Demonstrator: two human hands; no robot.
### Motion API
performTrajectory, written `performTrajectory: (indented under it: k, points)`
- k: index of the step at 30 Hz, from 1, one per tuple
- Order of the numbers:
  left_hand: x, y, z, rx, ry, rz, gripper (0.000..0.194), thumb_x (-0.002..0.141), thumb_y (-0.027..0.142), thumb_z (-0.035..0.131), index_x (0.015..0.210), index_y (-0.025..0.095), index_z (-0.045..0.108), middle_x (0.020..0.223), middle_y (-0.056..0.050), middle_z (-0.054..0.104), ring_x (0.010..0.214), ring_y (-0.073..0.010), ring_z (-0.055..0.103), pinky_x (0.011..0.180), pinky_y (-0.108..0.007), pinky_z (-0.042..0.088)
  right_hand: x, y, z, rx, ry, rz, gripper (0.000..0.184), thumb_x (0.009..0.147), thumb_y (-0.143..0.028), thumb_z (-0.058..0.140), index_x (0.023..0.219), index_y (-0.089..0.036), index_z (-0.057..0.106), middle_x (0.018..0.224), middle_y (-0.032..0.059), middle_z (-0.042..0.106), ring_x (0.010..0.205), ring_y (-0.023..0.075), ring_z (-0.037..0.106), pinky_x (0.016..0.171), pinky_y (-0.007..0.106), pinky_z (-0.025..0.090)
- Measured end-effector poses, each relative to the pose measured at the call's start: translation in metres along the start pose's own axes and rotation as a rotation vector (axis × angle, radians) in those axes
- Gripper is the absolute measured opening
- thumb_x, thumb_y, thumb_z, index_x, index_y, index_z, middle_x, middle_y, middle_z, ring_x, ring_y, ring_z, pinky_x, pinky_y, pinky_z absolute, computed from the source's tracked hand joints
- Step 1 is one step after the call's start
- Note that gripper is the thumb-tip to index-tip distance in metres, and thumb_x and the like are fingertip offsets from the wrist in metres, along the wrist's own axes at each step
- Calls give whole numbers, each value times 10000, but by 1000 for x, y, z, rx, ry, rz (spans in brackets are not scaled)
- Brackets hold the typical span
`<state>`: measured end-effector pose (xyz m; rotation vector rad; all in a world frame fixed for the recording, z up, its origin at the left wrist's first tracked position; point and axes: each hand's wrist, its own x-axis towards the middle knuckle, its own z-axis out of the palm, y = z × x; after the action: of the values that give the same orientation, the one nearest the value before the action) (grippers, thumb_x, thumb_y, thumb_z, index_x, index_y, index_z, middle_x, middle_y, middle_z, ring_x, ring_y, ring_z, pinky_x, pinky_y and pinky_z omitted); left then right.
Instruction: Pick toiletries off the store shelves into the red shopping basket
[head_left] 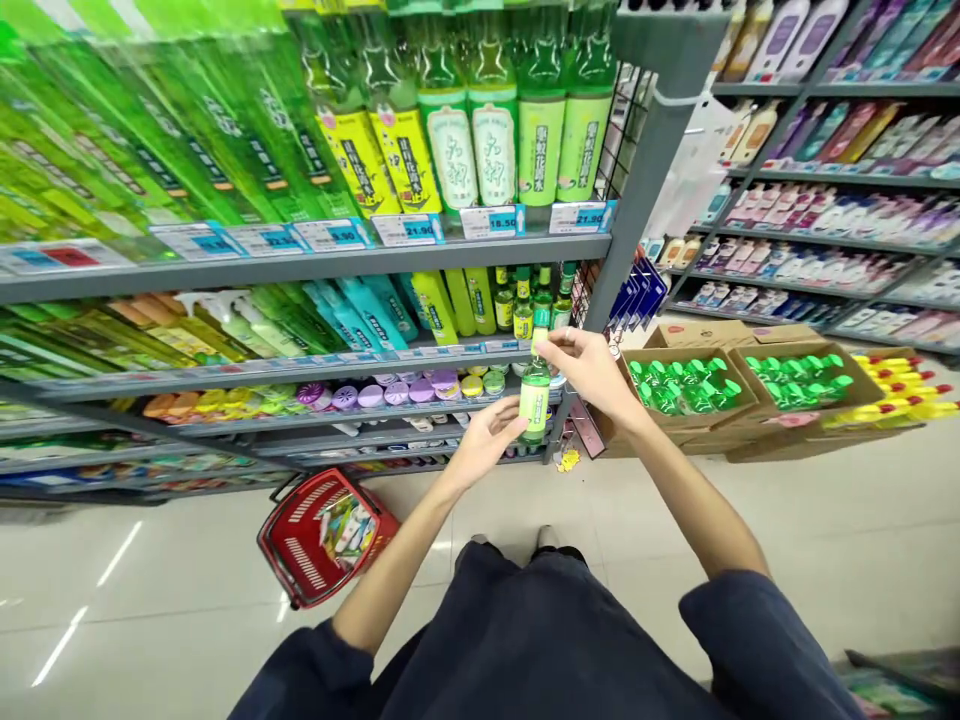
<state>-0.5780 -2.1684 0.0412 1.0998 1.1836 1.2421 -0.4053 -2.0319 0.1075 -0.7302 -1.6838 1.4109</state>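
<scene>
A small green glass bottle with a pale green label is held upright in front of the lower shelves. My left hand grips its body from the left, thumb and fingers around the lower part. At the top, my right hand has its fingers closed on the bottle's light green cap and neck. Just behind stand similar small bottles on the second shelf. Larger green bottles with light green labels fill the shelf above.
A red shopping basket with packaged goods inside stands on the floor at left. Open cartons of green-capped bottles sit at right. A grey shelf post rises beside my right hand. More stocked shelves stand beyond.
</scene>
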Motion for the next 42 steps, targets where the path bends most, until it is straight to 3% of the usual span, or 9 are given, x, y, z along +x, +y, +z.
performTrajectory:
  k: [5,12,16,21,25,31,38,42]
  points:
    - [7,-2,9,-33,6,-23,702,850,596,888,1337,124,708,1300,-180,789,1233,-327,746,1098,-462,572,4,1,-13,22,-40,3,536,832,-683,837,929,-163,751,861,36,735,715,133,602,669,292,540]
    - [-1,-15,13,3,-22,-89,660,770,556,961,1216,162,676,1226,-153,814,1155,-306,779,1080,-444,581,-17,11,-9,-71,-103,12,458,888,-614,824,990,-174,749,963,57,778,880,193,707,833,336,591]
    - [6,-15,3,40,-33,-43,603,784,512,957,1197,171,680,1232,-139,810,1162,-299,775,1086,-450,587,-17,6,-5,-192,-119,-57,423,916,-591,802,1028,-188,736,963,56,780,894,212,727,831,352,604]
    - [12,-8,-20,273,-22,93,489,882,442,872,1263,174,723,1268,-122,802,1216,-306,747,1165,-471,535,-17,-7,9,-351,-126,-185,312,967,-513,757,984,-204,727,925,48,781,853,218,729,831,366,593]
    - [1,-25,-28,290,-54,38,493,901,418,847,1304,166,717,1287,-130,796,1212,-310,745,1149,-474,543,-30,10,23,-358,-137,-203,290,980,-502,739,985,-213,725,885,45,776,789,218,720,781,364,590]
    - [-6,-44,-21,241,-72,-32,525,891,479,862,1304,179,739,1361,-136,771,1210,-300,750,1128,-456,563,-40,39,23,-333,-102,-133,263,990,-481,731,981,-219,708,893,51,779,819,234,731,817,386,590]
    - [3,-37,-14,236,-71,-50,529,862,506,884,1258,178,758,1324,-135,791,1200,-311,755,1129,-481,568,-42,40,14,-343,-33,-128,348,985,-564,743,1020,-217,750,900,52,801,803,233,743,818,384,602]
    - [9,-38,-10,201,-78,-28,619,850,474,904,1352,170,705,1365,-152,771,1228,-308,749,1140,-482,566,-37,35,6,-334,-19,-141,336,993,-545,737,1024,-212,767,937,58,813,827,229,752,811,371,607]
